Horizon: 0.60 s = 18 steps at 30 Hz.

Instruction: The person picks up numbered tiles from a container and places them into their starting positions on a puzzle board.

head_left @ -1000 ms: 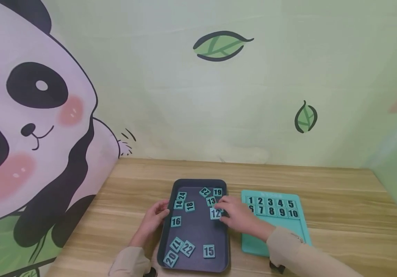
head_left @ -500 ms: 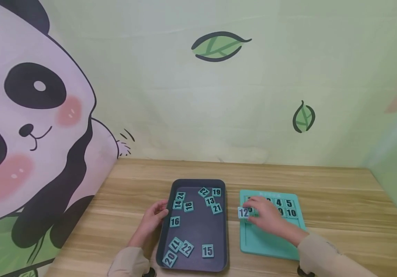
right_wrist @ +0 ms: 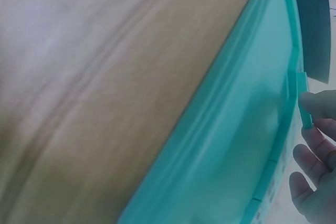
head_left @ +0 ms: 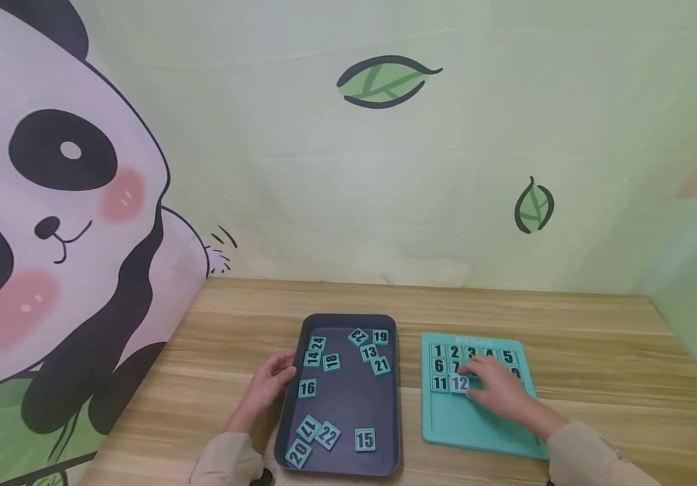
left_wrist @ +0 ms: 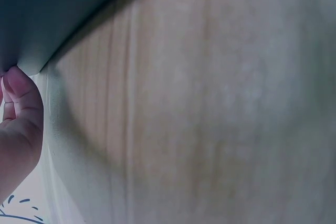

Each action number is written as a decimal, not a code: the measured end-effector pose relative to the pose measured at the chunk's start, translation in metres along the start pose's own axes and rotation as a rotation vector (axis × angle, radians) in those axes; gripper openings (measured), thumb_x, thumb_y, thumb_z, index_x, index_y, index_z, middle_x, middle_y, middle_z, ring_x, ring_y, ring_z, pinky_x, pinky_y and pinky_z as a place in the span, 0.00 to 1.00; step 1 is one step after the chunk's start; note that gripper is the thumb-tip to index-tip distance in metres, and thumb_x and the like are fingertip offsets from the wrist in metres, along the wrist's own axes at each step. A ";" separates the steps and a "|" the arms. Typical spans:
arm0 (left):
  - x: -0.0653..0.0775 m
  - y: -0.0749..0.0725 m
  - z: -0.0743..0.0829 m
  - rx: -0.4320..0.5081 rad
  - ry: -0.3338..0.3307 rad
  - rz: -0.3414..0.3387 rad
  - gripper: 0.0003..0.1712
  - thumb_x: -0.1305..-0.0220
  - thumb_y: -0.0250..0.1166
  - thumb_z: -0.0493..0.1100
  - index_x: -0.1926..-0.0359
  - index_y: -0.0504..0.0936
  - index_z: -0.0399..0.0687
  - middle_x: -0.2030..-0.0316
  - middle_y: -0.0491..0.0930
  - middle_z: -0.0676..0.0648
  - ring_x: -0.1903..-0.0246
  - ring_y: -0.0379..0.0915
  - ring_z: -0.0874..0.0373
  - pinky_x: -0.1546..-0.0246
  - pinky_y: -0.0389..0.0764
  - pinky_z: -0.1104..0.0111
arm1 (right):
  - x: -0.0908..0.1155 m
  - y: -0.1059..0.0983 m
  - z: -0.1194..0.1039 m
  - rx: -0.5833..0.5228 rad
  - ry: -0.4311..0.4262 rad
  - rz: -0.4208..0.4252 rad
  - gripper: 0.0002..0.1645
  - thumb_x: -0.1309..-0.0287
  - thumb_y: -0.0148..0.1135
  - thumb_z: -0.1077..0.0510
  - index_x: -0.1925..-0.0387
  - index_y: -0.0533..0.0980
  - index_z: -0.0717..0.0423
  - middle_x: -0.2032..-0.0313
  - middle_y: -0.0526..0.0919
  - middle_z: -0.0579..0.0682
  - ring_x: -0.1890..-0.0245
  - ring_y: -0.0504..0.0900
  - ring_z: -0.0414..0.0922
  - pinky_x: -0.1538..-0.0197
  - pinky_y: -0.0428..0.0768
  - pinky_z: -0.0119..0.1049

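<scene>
In the head view my left hand (head_left: 268, 383) holds the left wall of a dark blue tray (head_left: 342, 412); the left wrist view has the thumb and fingers at the edge of the tray (left_wrist: 47, 19). My right hand (head_left: 497, 391) pinches the number tile 12 (head_left: 459, 384) over a turquoise number board (head_left: 458, 422), beside tile 11 (head_left: 440, 383). Tiles 1 to 10 fill the board's two upper rows, some hidden behind the fingers. Seen edge-on in the right wrist view, the pinched tile (right_wrist: 304, 100) sits between thumb and fingers.
Several loose number tiles lie in the tray, among them 16 (head_left: 307, 388), 15 (head_left: 365, 440) and 13 (head_left: 369, 352). Tray and board stand side by side on a wooden table (head_left: 598, 378). Behind it rises a wall (head_left: 300, 169) with panda and leaf pictures.
My right hand has carried tile 12 rightward out of the tray to the board's third row, uncovering tile 21. My left hand has stayed at the tray.
</scene>
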<state>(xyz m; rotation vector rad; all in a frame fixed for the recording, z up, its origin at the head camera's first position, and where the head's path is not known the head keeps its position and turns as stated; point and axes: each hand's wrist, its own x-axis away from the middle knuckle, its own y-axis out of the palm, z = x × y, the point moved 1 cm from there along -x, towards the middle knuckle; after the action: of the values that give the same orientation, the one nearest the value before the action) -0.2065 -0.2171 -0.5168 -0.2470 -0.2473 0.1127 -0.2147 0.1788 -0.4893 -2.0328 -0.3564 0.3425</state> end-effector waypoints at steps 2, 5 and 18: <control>0.001 0.000 0.001 0.001 -0.005 0.004 0.21 0.39 0.52 0.37 0.44 0.68 0.44 0.54 0.71 0.41 0.56 0.68 0.53 0.58 0.72 0.65 | 0.001 0.002 0.003 0.001 0.011 -0.005 0.18 0.63 0.66 0.61 0.63 0.77 0.53 0.63 0.78 0.45 0.58 0.74 0.46 0.52 0.72 0.45; 0.002 0.000 0.002 -0.001 -0.007 0.007 0.21 0.39 0.52 0.37 0.44 0.68 0.44 0.54 0.71 0.41 0.56 0.68 0.53 0.57 0.72 0.64 | 0.001 0.004 0.004 0.006 0.029 -0.013 0.18 0.63 0.66 0.61 0.63 0.77 0.53 0.63 0.77 0.45 0.58 0.74 0.45 0.52 0.72 0.45; 0.000 -0.001 0.001 -0.008 -0.002 -0.001 0.21 0.39 0.52 0.37 0.44 0.68 0.44 0.53 0.71 0.41 0.55 0.67 0.53 0.58 0.72 0.64 | -0.004 0.009 0.002 0.063 0.045 -0.014 0.18 0.65 0.66 0.60 0.64 0.78 0.52 0.69 0.74 0.42 0.64 0.70 0.40 0.59 0.73 0.38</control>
<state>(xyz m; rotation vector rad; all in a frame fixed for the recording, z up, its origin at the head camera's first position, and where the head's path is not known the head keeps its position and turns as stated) -0.2062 -0.2174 -0.5159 -0.2545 -0.2496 0.1106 -0.2184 0.1748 -0.4980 -1.9723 -0.3280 0.2953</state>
